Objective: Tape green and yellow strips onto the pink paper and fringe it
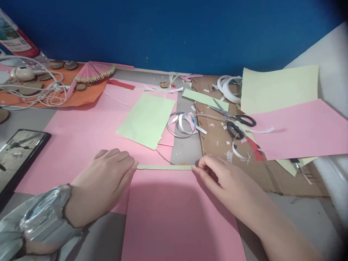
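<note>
A narrow light-green paper strip [164,167] runs level along the far edge of a pink paper sheet [179,214]. My left hand [107,177], with a watch on its wrist, is closed on the strip's left end. At the right end, my right hand [217,174] pinches the strip between thumb and fingertips. Just beyond lies a pale green sheet [148,119] on larger pink paper [78,134]. Beside that sheet sits a roll of tape [181,125] with white curls of strip in and around it.
Scissors [233,121] with black handles lie on brown cardboard [217,141] among paper scraps. Green [280,87] and pink sheets [304,134] lean at right. A phone [23,156], white cables [54,87], a pleated pink fan [94,72] and a bottle [17,40] are at left.
</note>
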The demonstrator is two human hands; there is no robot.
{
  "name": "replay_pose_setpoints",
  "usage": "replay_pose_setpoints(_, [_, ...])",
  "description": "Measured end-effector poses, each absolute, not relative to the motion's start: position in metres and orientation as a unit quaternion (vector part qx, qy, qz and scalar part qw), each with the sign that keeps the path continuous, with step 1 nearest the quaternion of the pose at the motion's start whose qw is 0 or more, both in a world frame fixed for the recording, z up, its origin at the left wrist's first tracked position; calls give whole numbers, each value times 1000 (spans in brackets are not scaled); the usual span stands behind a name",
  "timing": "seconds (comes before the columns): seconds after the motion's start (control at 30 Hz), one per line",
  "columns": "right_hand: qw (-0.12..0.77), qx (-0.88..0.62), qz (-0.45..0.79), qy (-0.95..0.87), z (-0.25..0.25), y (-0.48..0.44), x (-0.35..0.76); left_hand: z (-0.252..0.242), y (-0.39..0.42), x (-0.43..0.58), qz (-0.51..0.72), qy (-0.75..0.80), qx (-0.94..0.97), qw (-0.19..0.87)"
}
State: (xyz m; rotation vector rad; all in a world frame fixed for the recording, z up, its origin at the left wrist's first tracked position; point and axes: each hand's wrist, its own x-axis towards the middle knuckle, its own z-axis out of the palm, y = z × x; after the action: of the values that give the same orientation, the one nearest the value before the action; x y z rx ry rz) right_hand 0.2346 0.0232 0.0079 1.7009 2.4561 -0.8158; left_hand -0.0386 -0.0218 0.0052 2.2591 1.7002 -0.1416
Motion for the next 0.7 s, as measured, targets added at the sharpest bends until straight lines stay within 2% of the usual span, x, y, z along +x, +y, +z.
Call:
replay_pose_setpoints(0.4, [21,547,-267,793,9,22,235,4,-26,-32,-64,584,808,53])
replay_pose_setpoints(0.7, [24,548,-263,794,8,22,236,1,-27,-32,-37,601,796,60])
